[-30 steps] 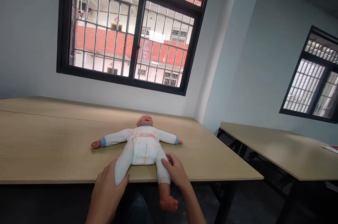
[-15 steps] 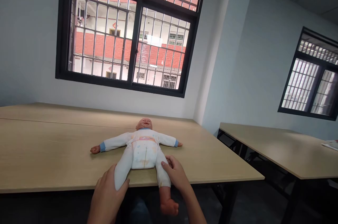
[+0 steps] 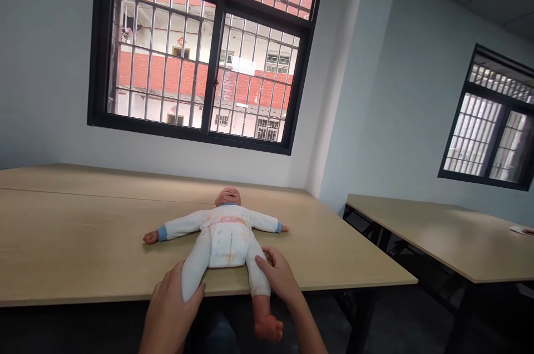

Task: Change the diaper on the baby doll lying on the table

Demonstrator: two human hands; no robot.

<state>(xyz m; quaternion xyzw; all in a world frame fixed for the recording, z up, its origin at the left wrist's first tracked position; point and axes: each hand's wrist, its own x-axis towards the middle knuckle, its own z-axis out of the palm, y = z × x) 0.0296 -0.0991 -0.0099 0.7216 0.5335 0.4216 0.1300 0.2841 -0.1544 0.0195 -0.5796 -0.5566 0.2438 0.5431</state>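
Left fingers (image 3: 172,277) curled round one leg (image 3: 195,265) of doll (image 3: 227,240) | right fingers (image 3: 279,260) likewise, other leg (image 3: 257,283) | on table (image 3: 92,237)

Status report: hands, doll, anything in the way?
Left hand around one leg, hiding its lower end; right hand on other leg. Doll face-up on table, bare foot past edge.

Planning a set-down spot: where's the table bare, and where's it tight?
Bare: the table left of the doll, back to the wall; also right of it, out to the table's right edge. Tight: front middle, where the left hand and right hand hold the doll's legs.
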